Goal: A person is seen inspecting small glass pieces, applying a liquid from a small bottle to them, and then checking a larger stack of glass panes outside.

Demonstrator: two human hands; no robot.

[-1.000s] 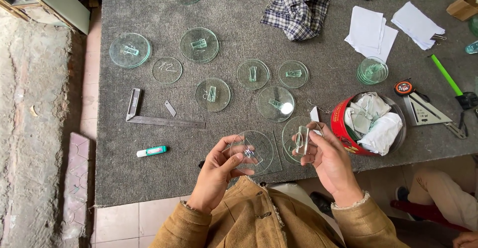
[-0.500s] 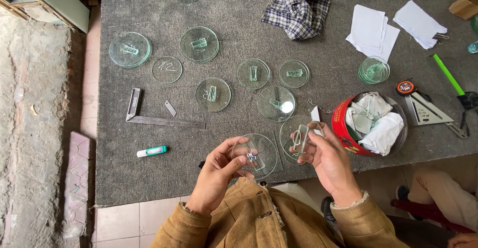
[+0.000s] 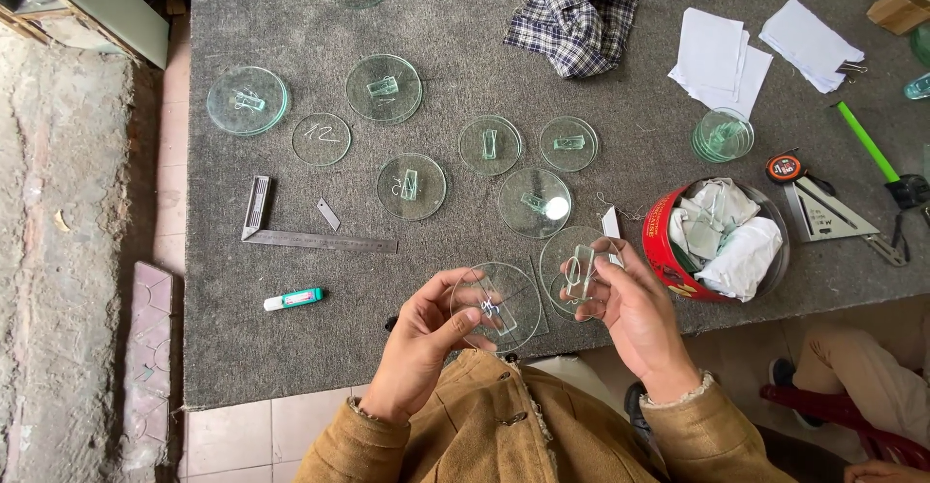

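Hands meet at the near edge of the grey felt table point(image 3: 291, 347). The left hand point(image 3: 421, 342) grips a round glass disc point(image 3: 496, 307) by its lower left rim, thumb and fingers closed on it; a small clear block sits on the disc face. The right hand point(image 3: 635, 313) holds a second glass disc point(image 3: 579, 272) with a small upright glass piece against it, fingers curled around the rim. Both discs are raised above the table edge, just beside each other, and whether they touch cannot be told.

Surroundings: a red round tin point(image 3: 678, 260) filled with white paper wads stands just right of the right hand. A metal square ruler point(image 3: 310, 239) and a small green-and-white tube point(image 3: 294, 299) lie to the left of the left hand. Further discs with small blocks lie spread across the middle of the table, the nearest one point(image 3: 534, 202) just beyond the held pair. A checked cloth point(image 3: 576, 18) and white paper sheets point(image 3: 717, 57) lie at the far side. A triangular metal gauge point(image 3: 828, 214) and a green-handled tool point(image 3: 867, 139) lie right of the tin. Another person's leg point(image 3: 872, 376) shows at lower right.
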